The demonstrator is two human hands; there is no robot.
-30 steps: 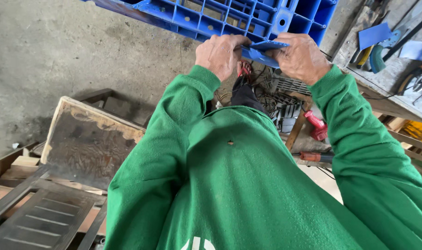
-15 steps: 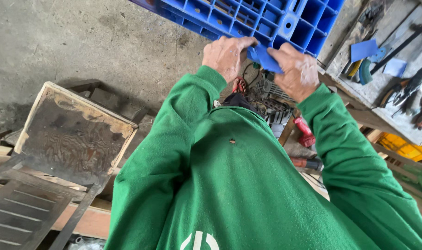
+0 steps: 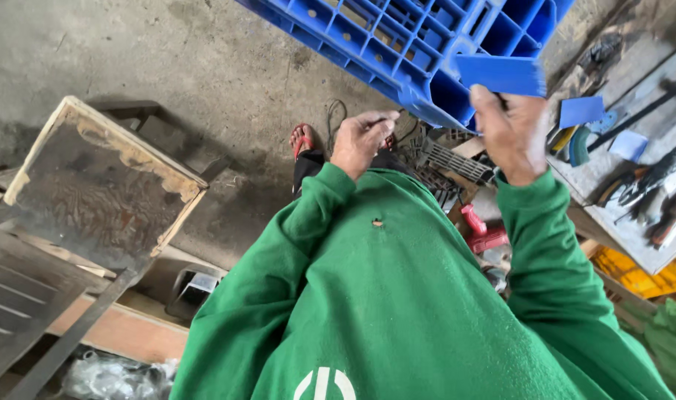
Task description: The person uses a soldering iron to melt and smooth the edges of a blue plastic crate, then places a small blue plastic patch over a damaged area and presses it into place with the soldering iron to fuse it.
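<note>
Here, in the head view, the right hand [image 3: 510,133] holds a flat blue plastic piece [image 3: 501,74] pinched at its lower edge, the fingers closed on it, so the piece stands above the hand and its long axis runs nearly level, left to right, with a slight tilt. The piece sits right against the underside of the big blue crate [image 3: 419,44], which fills the top of the view with its grid of open cells slanting down from upper left to lower right; whether the piece touches the crate or only overlaps it from this angle I cannot tell. The left hand [image 3: 362,139] is lower and to the left, apart from the piece, holding nothing, its fingers loosely curled and pointing toward the crate's lower corner, so the right hand is plainly the nearer one to the piece. Both arms wear green sleeves [image 3: 301,244]. Below the hands lies a concrete floor [image 3: 130,52], with a worn wooden board [image 3: 101,185] to the left, a red tool [image 3: 480,230] near the right sleeve, and smaller blue scraps [image 3: 581,111] on a bench [image 3: 634,222] of tools at the right
</note>
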